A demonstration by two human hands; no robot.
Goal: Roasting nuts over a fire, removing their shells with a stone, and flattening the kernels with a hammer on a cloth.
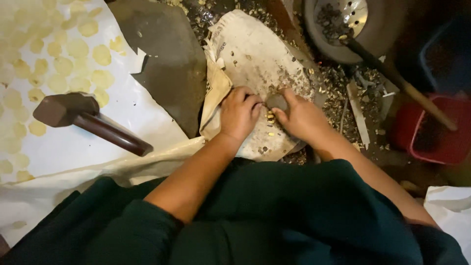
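Note:
My right hand point(299, 118) grips a small dark round stone point(277, 101) between thumb and fingers, low over a worn white sack cloth point(255, 54). My left hand point(240, 112) rests beside it with fingers curled in a loose fist, touching the cloth. Between the two hands lie a few small yellowish kernels point(270, 118) among husk fragments. Dark green sleeves cover my lap at the bottom of the view.
A dark wooden mallet point(81, 115) lies on a white sheet point(132, 105) at the left, with several flattened yellow discs point(73, 49) spread on it. A grey stone slab point(164, 59) sits centre-top. A perforated ladle point(343, 14) rests in a pan; a red tub point(436, 132) stands right.

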